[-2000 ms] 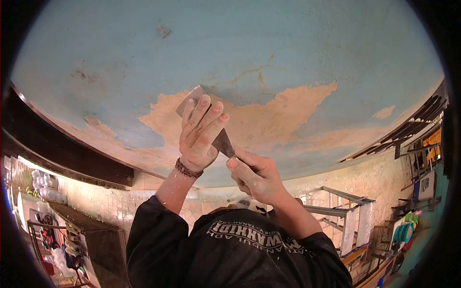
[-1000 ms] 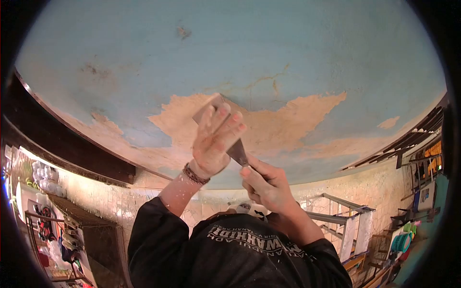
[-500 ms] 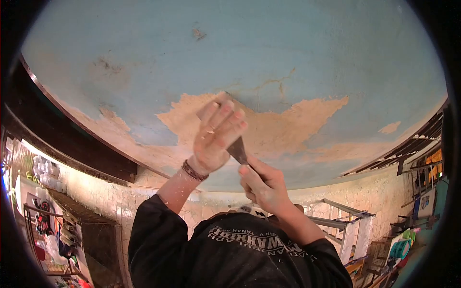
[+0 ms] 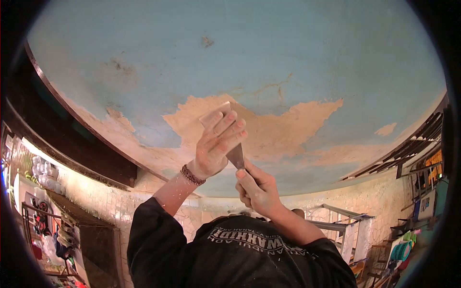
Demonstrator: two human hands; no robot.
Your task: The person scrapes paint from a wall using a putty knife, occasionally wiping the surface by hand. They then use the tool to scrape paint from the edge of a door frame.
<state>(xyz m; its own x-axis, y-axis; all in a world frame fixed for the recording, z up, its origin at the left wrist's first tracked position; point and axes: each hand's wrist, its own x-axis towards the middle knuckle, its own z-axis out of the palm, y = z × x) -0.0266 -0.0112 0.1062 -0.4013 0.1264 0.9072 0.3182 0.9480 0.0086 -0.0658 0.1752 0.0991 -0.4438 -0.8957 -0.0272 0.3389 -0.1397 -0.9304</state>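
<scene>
My right hand (image 4: 259,188) is closed around the handle of a putty knife (image 4: 235,156), its wide metal blade angled up and to the left. The blade's end lies at a bare tan patch (image 4: 283,129) where the blue paint has come off the surface. My left hand (image 4: 213,146), fingers stretched out, rests flat along the blade and hides much of it. White dust coats both hands, and a braided bracelet (image 4: 192,175) circles the left wrist. Whether the blade's edge touches the surface is hard to tell.
Blue painted surface (image 4: 278,43) with cracks and stains spreads overhead. A dark beam (image 4: 81,144) runs along the left. At lower right stands a ladder-like frame (image 4: 348,225); shelves with assorted goods (image 4: 48,216) stand at lower left. A teal basket (image 4: 401,250) sits far right.
The putty knife's blade has moved slightly down across the bare patch, both hands moving with it. The view has shifted a little.
</scene>
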